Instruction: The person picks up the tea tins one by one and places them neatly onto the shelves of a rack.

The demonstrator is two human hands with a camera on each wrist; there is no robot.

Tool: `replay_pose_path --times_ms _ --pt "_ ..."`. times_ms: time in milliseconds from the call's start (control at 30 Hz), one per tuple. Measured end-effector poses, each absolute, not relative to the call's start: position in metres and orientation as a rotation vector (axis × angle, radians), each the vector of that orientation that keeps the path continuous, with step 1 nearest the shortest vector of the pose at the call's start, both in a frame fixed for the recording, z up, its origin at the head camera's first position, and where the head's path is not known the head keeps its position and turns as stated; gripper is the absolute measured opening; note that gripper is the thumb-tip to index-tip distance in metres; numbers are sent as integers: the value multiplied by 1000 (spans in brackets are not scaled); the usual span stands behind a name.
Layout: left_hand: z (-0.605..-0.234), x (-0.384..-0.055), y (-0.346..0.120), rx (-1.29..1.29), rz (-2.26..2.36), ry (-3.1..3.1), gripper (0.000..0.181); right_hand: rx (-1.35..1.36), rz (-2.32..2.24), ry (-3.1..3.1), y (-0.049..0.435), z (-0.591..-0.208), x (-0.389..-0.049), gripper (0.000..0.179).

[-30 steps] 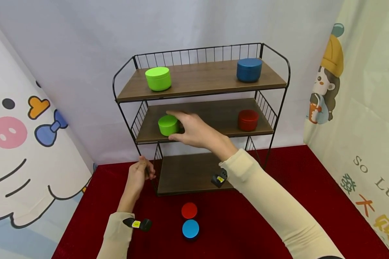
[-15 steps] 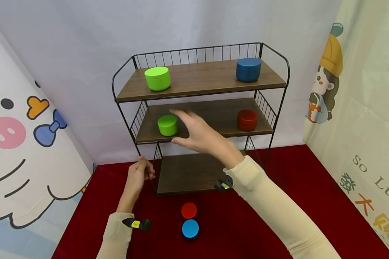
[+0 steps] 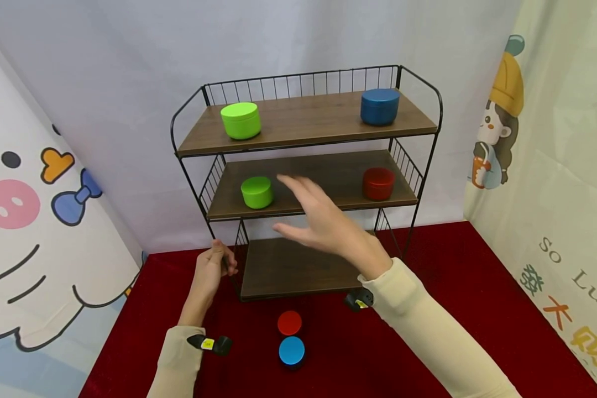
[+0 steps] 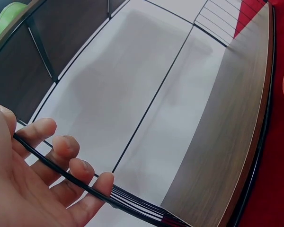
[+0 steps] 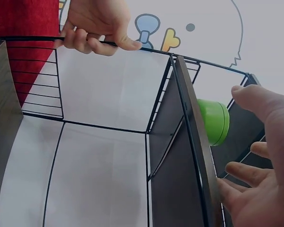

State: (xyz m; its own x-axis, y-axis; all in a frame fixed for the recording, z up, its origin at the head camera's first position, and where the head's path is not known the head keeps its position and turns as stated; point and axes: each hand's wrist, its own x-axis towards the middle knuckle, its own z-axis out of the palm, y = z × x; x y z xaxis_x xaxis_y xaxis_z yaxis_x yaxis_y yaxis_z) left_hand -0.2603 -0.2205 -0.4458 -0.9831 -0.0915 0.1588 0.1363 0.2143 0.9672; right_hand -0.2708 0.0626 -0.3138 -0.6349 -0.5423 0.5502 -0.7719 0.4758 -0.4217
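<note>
A deep red cloth [image 3: 457,309] covers the table, and a pale sheet [image 3: 288,33] hangs behind it in soft creases. On the left there's a hanging [image 3: 64,265] printed with a big white cartoon animal with a pink nose; on the right, a cream one [image 3: 552,138] shows a child in a yellow hat and some lettering. Between them stands a rack [image 3: 308,119] of three brown wooden boards in a black wire frame.

The tins on it are all upright with their lids on, so I can't tell what is inside. The top board holds a lime tin [image 3: 241,121] at the left and a dark blue tin [image 3: 380,108] at the right. On the middle board, the green tin [image 3: 256,193] sits near the left front edge, with a dark red tin [image 3: 378,184] over at the right. In front of the rack, a bright red tin [image 3: 289,323] and a bright blue tin [image 3: 291,351] stand close together on the cloth.

The person's left hand [image 3: 210,271] has its fingers curled round the rack's black post [image 4: 59,170]. The right hand [image 3: 325,224] holds nothing; its thumb and fingers are spread wide, just right of the green tin and apart from it.
</note>
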Motion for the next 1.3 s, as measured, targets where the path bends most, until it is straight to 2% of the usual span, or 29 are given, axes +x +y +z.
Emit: replay_pose_path --times_ms 500,733,1300 --pt "-443 -259 -220 -44 -1858 -2301 72 1149 960 -2147 82 -348 -240 76" --pt "-444 -260 -220 -32 -1849 -2309 75 1121 1004 -2135 93 -365 -229 78" --pt "-445 -259 -219 -26 -1844 -2313 72 926 1219 -2327 109 -438 -201 81"
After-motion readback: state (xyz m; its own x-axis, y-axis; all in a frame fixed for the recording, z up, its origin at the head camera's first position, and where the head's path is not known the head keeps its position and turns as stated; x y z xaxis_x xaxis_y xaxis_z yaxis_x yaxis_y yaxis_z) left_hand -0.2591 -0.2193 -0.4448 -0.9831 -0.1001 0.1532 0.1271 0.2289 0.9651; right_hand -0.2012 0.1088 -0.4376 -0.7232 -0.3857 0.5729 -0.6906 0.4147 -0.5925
